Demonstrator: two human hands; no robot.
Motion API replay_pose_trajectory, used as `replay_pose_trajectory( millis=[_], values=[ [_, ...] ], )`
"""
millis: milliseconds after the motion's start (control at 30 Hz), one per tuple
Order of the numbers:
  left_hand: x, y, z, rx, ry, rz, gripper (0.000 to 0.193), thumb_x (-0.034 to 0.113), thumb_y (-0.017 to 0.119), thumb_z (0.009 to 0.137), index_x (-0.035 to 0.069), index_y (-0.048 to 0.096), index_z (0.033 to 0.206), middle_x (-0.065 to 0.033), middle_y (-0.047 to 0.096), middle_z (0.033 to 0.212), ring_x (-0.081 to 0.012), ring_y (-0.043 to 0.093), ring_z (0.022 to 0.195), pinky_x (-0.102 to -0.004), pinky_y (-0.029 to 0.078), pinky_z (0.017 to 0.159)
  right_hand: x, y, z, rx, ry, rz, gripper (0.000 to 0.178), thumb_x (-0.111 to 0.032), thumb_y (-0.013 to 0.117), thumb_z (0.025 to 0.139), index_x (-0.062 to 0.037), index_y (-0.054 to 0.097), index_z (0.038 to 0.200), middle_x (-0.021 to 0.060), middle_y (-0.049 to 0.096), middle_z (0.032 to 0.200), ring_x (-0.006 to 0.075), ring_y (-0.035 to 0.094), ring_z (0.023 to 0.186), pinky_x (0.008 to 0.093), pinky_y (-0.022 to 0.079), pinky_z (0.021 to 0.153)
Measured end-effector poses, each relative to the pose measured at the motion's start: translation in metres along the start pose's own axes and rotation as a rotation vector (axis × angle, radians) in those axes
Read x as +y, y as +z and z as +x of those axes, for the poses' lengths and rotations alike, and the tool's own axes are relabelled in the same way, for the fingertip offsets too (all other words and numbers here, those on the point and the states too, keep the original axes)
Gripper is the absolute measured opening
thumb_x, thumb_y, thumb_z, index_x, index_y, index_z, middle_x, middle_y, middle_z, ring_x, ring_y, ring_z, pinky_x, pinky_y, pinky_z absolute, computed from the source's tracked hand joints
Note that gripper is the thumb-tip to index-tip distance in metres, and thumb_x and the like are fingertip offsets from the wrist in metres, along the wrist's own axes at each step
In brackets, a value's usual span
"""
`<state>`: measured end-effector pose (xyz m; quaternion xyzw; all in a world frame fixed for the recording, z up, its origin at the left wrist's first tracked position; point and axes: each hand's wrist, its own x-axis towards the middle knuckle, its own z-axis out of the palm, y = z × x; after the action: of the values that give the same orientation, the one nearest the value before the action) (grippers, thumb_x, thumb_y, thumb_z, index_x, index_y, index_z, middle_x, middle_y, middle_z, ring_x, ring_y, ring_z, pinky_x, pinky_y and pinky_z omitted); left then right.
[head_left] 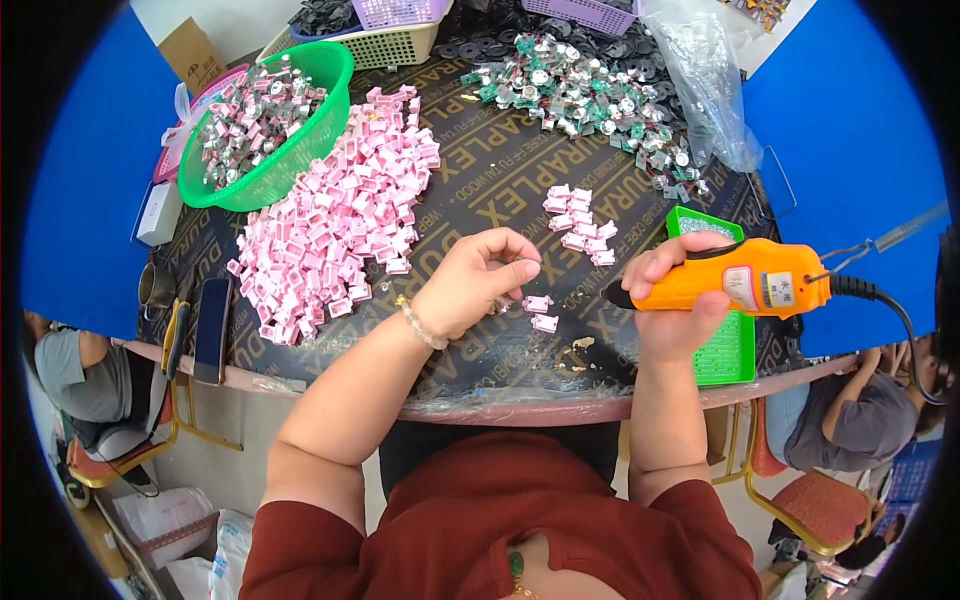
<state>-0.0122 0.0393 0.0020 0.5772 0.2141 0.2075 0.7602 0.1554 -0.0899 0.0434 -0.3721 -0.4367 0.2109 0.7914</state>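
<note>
My right hand (680, 300) is wrapped round an orange electric screwdriver (765, 278), held level with its dark tip pointing left. A coiled spring and a black cord run from its right end. My left hand (480, 275) is closed in a pinch over the table; whatever its fingertips hold is hidden. Beside those fingers lie two small pink plastic housings (540, 312). A little farther off is a small group of pink housings (580, 225). To the left spreads a large heap of pink housings (330, 230). Under the screwdriver stands a green tray (745, 350), with small silvery pieces at its far end.
A green basket (335, 85) of small clear and metallic parts leans at the far left. Green-and-clear parts (600, 95) are piled at the back, beside a plastic bag (705, 90). A phone (212, 330) and pliers (176, 335) lie at the left edge. Other people sit on both sides.
</note>
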Motion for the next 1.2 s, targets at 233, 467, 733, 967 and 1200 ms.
replay_pose_trajectory(
  millis=[233, 467, 733, 967, 1200],
  values=[
    [-0.003, 0.005, -0.004, -0.052, -0.08, -0.225, 0.013, 0.012, 0.063, 0.088, 0.003, 0.057, 0.096, -0.0027, 0.06, 0.088, -0.0145, 0.064, 0.086, -0.0245, 0.049, 0.074, 0.001, 0.002, -0.003, -0.003, -0.011, -0.027, 0.065, -0.068, 0.054, 0.079, -0.0104, 0.045, 0.107, 0.0051, 0.053, 0.074, 0.0135, 0.052, 0.054, 0.0288, 0.045, 0.05],
    [-0.002, 0.0, -0.005, -0.056, -0.085, -0.24, 0.013, 0.016, 0.063, 0.089, 0.005, 0.058, 0.095, -0.0004, 0.058, 0.084, -0.0083, 0.053, 0.067, -0.0217, 0.043, 0.064, -0.001, 0.003, -0.006, -0.02, 0.001, -0.027, 0.066, -0.068, 0.054, 0.079, -0.0101, 0.044, 0.107, 0.0051, 0.053, 0.073, 0.0135, 0.051, 0.053, 0.0285, 0.044, 0.05],
    [0.001, -0.001, -0.006, -0.073, -0.141, -0.301, 0.009, 0.006, 0.063, 0.085, 0.004, 0.058, 0.091, 0.0005, 0.057, 0.08, -0.006, 0.051, 0.066, -0.0194, 0.042, 0.06, -0.001, 0.002, -0.006, -0.018, -0.033, -0.033, 0.064, -0.067, 0.052, 0.081, -0.0096, 0.044, 0.108, 0.0049, 0.053, 0.073, 0.0131, 0.051, 0.052, 0.0279, 0.044, 0.05],
    [-0.003, 0.004, -0.011, -0.026, 0.021, 0.346, 0.017, 0.003, 0.059, 0.081, -0.001, 0.057, 0.097, 0.0002, 0.059, 0.079, -0.0064, 0.057, 0.069, -0.0216, 0.047, 0.062, -0.001, 0.001, -0.005, -0.025, -0.035, -0.056, 0.064, -0.067, 0.052, 0.081, -0.0093, 0.043, 0.108, 0.0049, 0.053, 0.073, 0.0129, 0.051, 0.052, 0.0279, 0.044, 0.051],
    [0.0, 0.007, -0.012, -0.022, 0.275, 0.764, 0.019, 0.007, 0.063, 0.075, 0.0, 0.063, 0.093, -0.0137, 0.063, 0.08, -0.0271, 0.062, 0.075, -0.0356, 0.05, 0.071, -0.001, 0.001, -0.005, -0.024, -0.008, -0.07, 0.065, -0.067, 0.052, 0.081, -0.0089, 0.042, 0.107, 0.0054, 0.053, 0.073, 0.0133, 0.052, 0.053, 0.0285, 0.044, 0.051]
  ],
)
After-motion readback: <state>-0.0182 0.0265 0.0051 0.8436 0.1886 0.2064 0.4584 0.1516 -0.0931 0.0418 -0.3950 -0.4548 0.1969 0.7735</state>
